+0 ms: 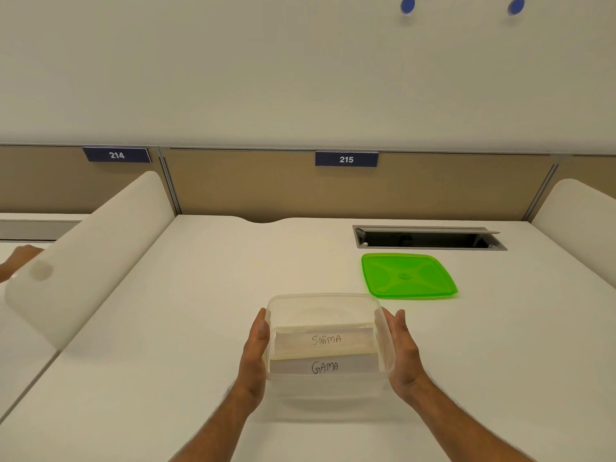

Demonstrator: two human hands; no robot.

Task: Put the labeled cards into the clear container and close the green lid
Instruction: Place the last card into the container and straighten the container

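A clear square container (325, 303) stands on the white desk (200, 328) in front of me, without its lid. Inside it lie white cards: one reads "SIGMA" (326, 340), and nearer to me is one reading "GAMA" (325, 367). My left hand (256, 351) lies flat against the container's left wall with its fingers straight. Against the right wall is my right hand (405, 348), held the same way. The green lid (408, 276) lies flat on the desk beyond and to the right of the container.
An open cable slot (428, 238) is sunk into the desk behind the lid. White side dividers (90, 258) stand left and right, and a beige back panel carries the tag "215" (346, 159). Another person's hand (18, 260) shows at the far left.
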